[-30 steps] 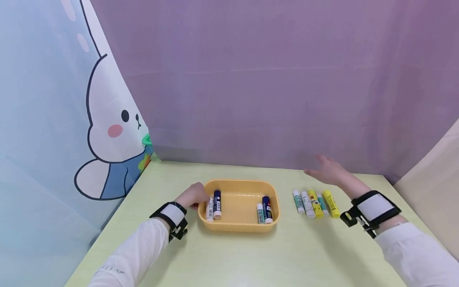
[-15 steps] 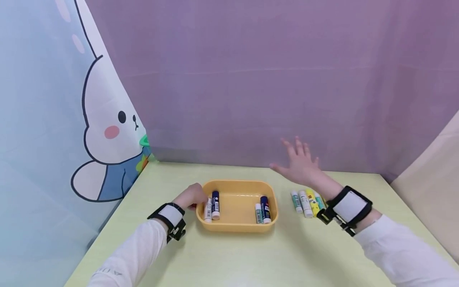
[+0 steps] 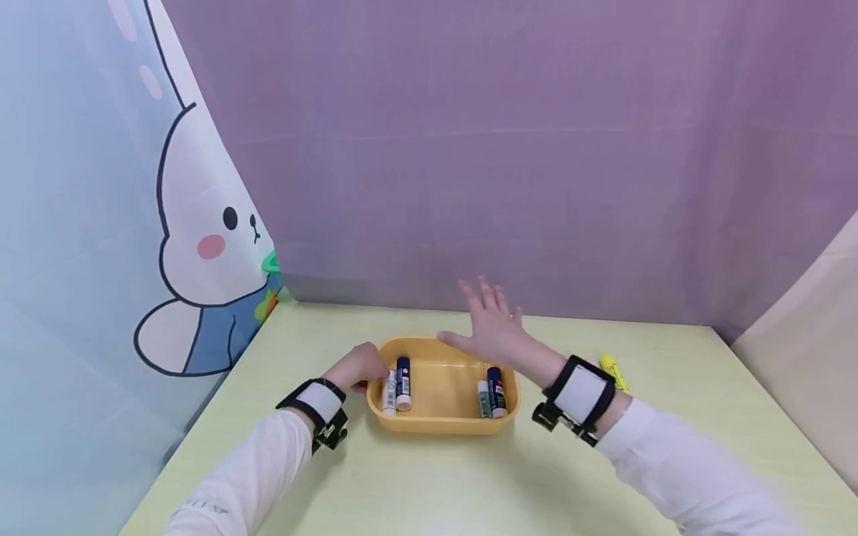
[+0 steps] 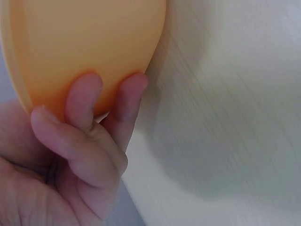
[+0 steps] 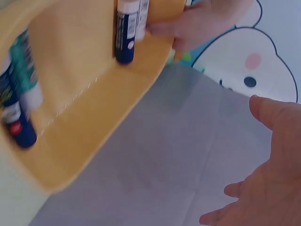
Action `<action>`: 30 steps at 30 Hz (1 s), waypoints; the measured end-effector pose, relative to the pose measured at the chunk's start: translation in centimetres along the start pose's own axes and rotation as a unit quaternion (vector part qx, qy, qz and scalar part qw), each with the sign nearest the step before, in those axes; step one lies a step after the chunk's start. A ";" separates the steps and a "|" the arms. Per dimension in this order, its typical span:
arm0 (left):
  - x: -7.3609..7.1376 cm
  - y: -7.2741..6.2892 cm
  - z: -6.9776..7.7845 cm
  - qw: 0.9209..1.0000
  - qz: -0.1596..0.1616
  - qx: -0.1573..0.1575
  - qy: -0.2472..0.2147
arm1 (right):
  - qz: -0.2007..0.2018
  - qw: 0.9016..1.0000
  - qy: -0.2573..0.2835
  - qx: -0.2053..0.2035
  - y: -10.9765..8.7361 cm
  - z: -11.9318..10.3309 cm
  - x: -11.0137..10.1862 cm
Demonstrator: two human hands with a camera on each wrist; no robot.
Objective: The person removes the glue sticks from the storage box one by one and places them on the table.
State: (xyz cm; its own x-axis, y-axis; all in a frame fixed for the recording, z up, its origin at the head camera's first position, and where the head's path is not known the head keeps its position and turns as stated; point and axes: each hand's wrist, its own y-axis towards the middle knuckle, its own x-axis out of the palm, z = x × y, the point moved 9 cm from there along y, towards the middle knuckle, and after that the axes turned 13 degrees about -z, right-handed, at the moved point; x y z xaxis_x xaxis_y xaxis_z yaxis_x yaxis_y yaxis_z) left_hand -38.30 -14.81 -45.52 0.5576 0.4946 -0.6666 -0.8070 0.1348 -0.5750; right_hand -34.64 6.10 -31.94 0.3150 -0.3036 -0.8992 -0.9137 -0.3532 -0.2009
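My left hand (image 3: 365, 363) grips the left end of an orange-yellow plastic tray (image 3: 436, 426). In the left wrist view, the curled fingers of that hand (image 4: 89, 155) press against the tray's outer wall (image 4: 94, 37). Inside, at the left end, a white glue stick (image 3: 389, 396) and a dark blue one (image 3: 403, 383) lie side by side. At the right end lie a teal-and-white glue stick (image 3: 484, 400) and another dark blue one (image 3: 496, 391). My right hand (image 3: 492, 331), fingers spread and holding nothing, hovers over the tray's back right corner.
A yellow glue stick (image 3: 614, 371) lies on the pale green table (image 3: 429, 480) right of the tray; my right wrist band (image 3: 580, 398) hides most of the other sticks there. A purple cloth (image 3: 503, 186) hangs behind, and a rabbit-print curtain (image 3: 74, 298) at left.
My right hand has moved left from above the loose glue sticks to above the tray, its fingers spreading. My left hand stays at the tray's left end, and the sticks inside lie as before.
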 end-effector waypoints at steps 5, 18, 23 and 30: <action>-0.1 0.0 0.0 1.000 0.000 -0.002 0.000 | -0.021 1.000 0.011 -0.011 1.2 -1.6 2.2; -0.2 0.4 -0.3 1.000 -0.002 -0.006 0.005 | -0.092 0.995 0.009 -0.024 3.2 -3.8 8.6; -0.2 0.3 -0.3 1.000 0.001 -0.006 0.004 | -0.095 0.995 0.021 -0.020 4.3 -3.8 10.3; -0.1 0.6 -0.3 1.000 -0.001 -0.003 -0.005 | -0.104 0.993 0.055 0.022 5.5 -2.5 12.5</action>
State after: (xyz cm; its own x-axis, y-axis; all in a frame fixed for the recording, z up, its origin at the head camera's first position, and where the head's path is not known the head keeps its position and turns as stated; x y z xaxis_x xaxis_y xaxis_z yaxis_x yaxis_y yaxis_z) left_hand -38.77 -15.05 -45.95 0.5580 0.5020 -0.6607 -0.8044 0.1316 -0.5793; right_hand -35.09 -1.85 -43.35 0.5213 -0.3243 -0.7894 -0.8360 -0.3798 -0.3961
